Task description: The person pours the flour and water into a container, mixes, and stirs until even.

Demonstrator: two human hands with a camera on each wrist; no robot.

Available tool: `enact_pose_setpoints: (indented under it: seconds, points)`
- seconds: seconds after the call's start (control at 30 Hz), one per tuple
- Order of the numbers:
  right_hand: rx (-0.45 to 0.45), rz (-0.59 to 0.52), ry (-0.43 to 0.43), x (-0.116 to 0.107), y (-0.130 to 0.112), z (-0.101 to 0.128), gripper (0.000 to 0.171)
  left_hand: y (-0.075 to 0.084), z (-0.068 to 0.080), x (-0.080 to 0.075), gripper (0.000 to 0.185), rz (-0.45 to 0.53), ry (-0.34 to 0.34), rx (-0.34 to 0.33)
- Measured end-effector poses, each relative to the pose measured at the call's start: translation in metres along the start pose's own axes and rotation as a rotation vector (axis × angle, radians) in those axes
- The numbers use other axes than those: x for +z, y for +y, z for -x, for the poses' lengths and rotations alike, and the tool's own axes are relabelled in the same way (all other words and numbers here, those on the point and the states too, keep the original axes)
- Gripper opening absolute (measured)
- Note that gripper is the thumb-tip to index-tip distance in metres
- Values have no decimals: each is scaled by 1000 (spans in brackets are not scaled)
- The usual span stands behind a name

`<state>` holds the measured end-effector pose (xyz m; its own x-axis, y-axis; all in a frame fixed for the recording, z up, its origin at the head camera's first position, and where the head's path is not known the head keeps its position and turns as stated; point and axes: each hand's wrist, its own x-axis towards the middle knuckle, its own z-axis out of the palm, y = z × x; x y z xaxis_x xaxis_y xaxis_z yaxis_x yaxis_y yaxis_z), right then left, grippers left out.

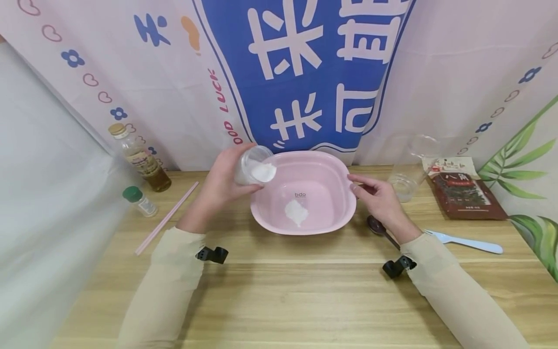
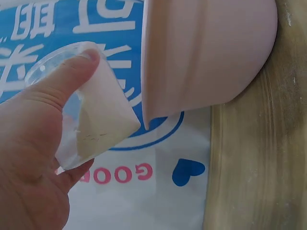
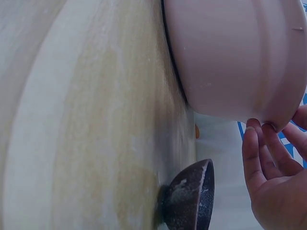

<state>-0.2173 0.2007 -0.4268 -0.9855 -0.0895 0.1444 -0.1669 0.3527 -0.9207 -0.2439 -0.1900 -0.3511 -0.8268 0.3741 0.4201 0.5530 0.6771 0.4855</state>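
Note:
My left hand grips a clear plastic cup of white powder, with the thumb along its side. The cup is tilted at the left rim of a pink basin, its mouth facing inward. White powder lies near the cup's mouth. A small heap of the same powder sits on the basin floor below the printed letters. My right hand holds the basin's right rim between thumb and fingers. In the right wrist view, its fingertips are under the rim.
A dark spoon lies under my right wrist, with a pale blue fork farther right. Behind are a clear container and a star anise packet. On the left are pink chopsticks, an oil bottle and a green-capped shaker.

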Motion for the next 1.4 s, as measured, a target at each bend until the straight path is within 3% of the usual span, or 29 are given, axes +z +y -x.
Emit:
enact_pose_setpoints:
  seconds: [0.27,0.37,0.57,0.87,1.17,1.4]
  points:
    - [-14,1,-4,1,1,-1,39,-14,18,-6,100,274,96,-250]
    - [-12,7,-1,1,1,-1,39,-21,23,-7,98,341,133,-282]
    - [-9,20,0,0,0,0,39,-35,33,-10,94,379,181,-341]
    - [3,32,-6,-1,-1,0,40,-61,51,-14,96,522,196,-454]
    - [-1,15,-5,-2,0,-1,39,-84,66,-10,107,427,102,-571]
    - [-26,2,2,0,3,-1,38,-98,72,-6,97,337,48,-598]
